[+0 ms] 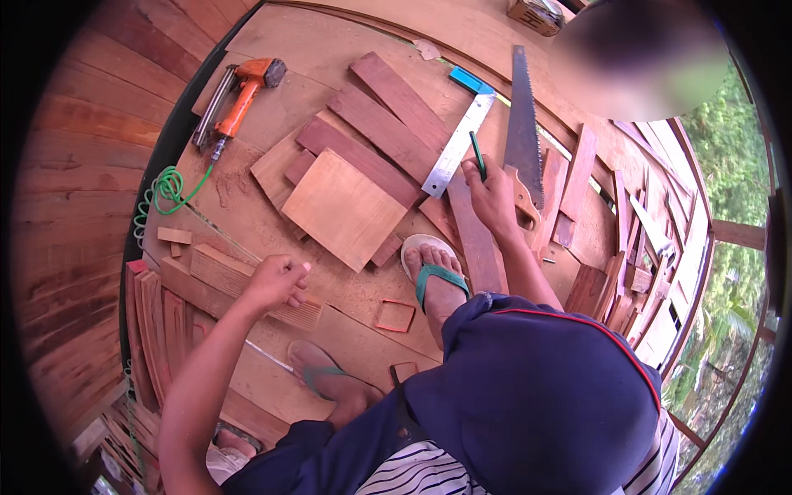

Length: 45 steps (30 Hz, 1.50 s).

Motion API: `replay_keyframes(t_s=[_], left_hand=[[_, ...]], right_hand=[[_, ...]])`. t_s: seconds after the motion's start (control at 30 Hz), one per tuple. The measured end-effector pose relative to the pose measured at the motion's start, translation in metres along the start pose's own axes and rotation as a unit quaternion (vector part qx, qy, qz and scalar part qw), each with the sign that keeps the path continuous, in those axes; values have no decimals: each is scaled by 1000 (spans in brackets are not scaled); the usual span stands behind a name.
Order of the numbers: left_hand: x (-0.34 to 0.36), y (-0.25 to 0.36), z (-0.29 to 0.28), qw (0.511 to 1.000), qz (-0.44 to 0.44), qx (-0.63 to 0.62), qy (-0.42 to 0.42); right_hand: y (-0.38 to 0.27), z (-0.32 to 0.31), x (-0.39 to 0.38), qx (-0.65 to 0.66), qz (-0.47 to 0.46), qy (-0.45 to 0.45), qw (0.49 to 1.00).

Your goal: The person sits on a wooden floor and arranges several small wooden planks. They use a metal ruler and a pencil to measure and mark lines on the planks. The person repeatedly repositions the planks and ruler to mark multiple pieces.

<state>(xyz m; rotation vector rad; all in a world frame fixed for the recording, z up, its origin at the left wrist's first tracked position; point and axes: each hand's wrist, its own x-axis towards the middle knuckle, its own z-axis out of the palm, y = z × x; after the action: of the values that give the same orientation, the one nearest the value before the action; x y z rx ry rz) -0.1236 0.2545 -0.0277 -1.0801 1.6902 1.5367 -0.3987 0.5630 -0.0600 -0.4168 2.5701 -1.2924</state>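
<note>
My right hand [492,191] is closed around a slim green pencil [476,148], which points up and away from me. Right beside it lies a try square [459,147] with a blue stock and a silver blade, resting across reddish-brown boards [386,130]. The handsaw [523,124], toothed and wooden-handled, lies just to the right of that hand. My left hand [279,285] hovers over a ridged wooden block [223,268] with its fingers curled in; nothing shows in it. A square light-brown wood panel [344,208] sits on the boards between my hands.
An orange nail gun [245,97] with a coiled green hose [171,185] lies at the far left. My sandalled feet [437,276] rest close to the boards. Wood offcuts [631,276] pile up at the right edge, and planks [153,326] stand at the left.
</note>
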Motion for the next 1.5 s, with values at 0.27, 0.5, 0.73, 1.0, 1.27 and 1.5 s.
replay_keyframes(t_s=[0.27, 0.5, 0.73, 1.0, 1.27, 1.5], left_hand=[[17, -6, 28, 987, -32, -147, 52], [16, -17, 41, 984, -14, -175, 41], [14, -20, 55, 980, 31, -187, 58], [6, 1, 25, 959, 132, -165, 190], [-56, 93, -24, 680, 510, 218, 480], [-53, 88, -34, 889, 330, 112, 296]], right_hand=[[-7, 5, 3, -95, 2, -40, 995], [9, 13, 7, 19, 75, -132, 988], [10, 21, 1, 309, 268, -179, 895], [-10, 3, -5, 350, 118, -143, 918], [-46, -38, -14, 291, 12, -360, 886], [-61, -22, -14, 279, -49, -504, 816]])
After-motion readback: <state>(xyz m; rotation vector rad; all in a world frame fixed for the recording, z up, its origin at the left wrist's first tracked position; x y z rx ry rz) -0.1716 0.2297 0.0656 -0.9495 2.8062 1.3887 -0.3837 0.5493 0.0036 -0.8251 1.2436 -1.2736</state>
